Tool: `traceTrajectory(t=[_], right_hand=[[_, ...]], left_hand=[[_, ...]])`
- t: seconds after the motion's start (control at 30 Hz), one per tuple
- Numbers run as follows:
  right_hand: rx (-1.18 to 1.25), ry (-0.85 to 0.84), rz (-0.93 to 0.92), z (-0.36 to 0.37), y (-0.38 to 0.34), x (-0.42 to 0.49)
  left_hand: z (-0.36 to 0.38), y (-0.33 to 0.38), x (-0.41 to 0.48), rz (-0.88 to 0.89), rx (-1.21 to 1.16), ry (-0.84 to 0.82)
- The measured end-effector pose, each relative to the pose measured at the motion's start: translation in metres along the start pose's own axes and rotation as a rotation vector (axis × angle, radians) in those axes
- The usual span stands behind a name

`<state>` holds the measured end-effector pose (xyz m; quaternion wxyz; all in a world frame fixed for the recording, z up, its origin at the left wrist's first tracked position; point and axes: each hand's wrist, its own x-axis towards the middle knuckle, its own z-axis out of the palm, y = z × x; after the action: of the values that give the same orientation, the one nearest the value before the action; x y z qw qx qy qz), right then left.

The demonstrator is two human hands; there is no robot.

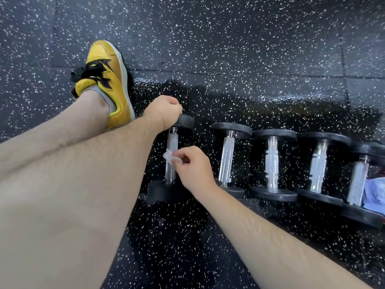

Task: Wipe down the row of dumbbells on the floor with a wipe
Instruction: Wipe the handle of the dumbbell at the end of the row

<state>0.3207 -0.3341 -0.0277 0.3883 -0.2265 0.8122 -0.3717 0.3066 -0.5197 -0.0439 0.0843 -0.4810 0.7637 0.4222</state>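
Here, the right hand (193,165) pinches a limp, light wipe (169,156) against the knurled handle of the leftmost dumbbell (171,159), while the left hand (164,110), at its 12 o'clock, closes on the heavy, rigid far head.

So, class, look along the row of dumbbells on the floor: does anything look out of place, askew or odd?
Mostly tidy: the dumbbells lie parallel. Two oddities: a blue cloth-like item lies against the rightmost dumbbell at the frame edge, and the leftmost dumbbell, held by the left hand and wiped by the right hand, sits apart from the others.
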Motion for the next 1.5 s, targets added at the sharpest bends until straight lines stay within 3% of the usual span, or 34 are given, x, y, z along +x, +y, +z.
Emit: traceTrajectory(t=[0.17, 0.3, 0.47, 0.6, 0.67, 0.73, 0.87, 1.0, 1.1, 1.5], right_hand=[[-0.227, -0.218, -0.151, -0.001, 0.001, -0.005], [-0.239, -0.154, -0.197, -0.008, -0.007, 0.005], [-0.378, -0.254, -0.233, 0.006, -0.004, 0.0], [-0.367, -0.185, -0.271, 0.001, -0.005, 0.006], [-0.4, -0.256, -0.286, 0.001, 0.0, 0.002], [-0.38, -0.317, -0.237, -0.004, 0.001, 0.002], [-0.181, -0.111, 0.041, -0.012, 0.001, 0.004], [-0.233, -0.228, 0.187, -0.003, 0.007, -0.003], [-0.152, -0.211, 0.223, -0.01, 0.002, 0.001], [-0.323, -0.337, -0.159, -0.006, 0.0, -0.005]], left_hand=[[-0.002, 0.0, -0.001, -0.007, 0.01, -0.002], [0.0, 0.003, -0.001, -0.004, 0.019, 0.005], [-0.001, 0.001, -0.001, -0.008, 0.024, 0.003], [0.0, 0.002, 0.0, 0.003, 0.049, 0.008], [-0.001, 0.003, -0.001, 0.008, 0.047, -0.004], [0.0, 0.003, -0.002, 0.011, 0.051, -0.008], [0.0, 0.001, 0.001, 0.007, 0.05, -0.005], [-0.001, 0.0, 0.001, 0.005, 0.029, -0.024], [0.0, 0.002, 0.001, 0.004, 0.03, -0.021], [-0.003, 0.006, -0.004, -0.009, 0.044, -0.028]])
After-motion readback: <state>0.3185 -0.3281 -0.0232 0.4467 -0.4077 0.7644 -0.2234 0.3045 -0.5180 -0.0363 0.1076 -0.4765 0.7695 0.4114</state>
